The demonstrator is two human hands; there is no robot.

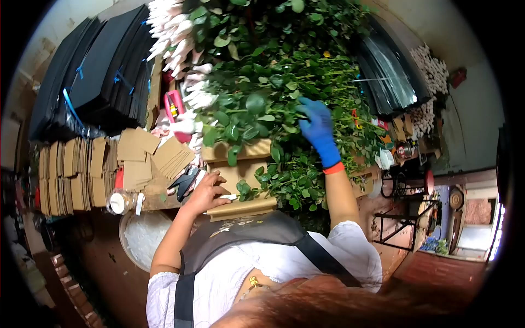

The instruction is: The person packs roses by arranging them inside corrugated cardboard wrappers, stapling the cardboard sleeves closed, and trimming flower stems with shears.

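My bare left hand point(208, 194) rests at the left end of a piece of brown corrugated cardboard point(238, 170), fingers spread. Its fingertips are beside a small white-sleeved flower head point(229, 197) with a leafy stem point(246, 191) on the cardboard. In a blue glove with an orange cuff, my right hand point(317, 126) reaches over the pile of leafy green rose stems point(284, 82). Its fingers are apart and touch the leaves; nothing is visibly held. White-sleeved flower heads point(172, 33) stick out along the pile's left side.
Black sheets tied in stacks point(109, 71) stand at the left, with another stack point(391, 65) at the right. Brown cardboard pieces point(71, 175), black-handled scissors point(186, 181), pink-handled cutters point(173, 105) and a tape roll point(119, 202) lie leftward. Below is a white tub point(143, 238).
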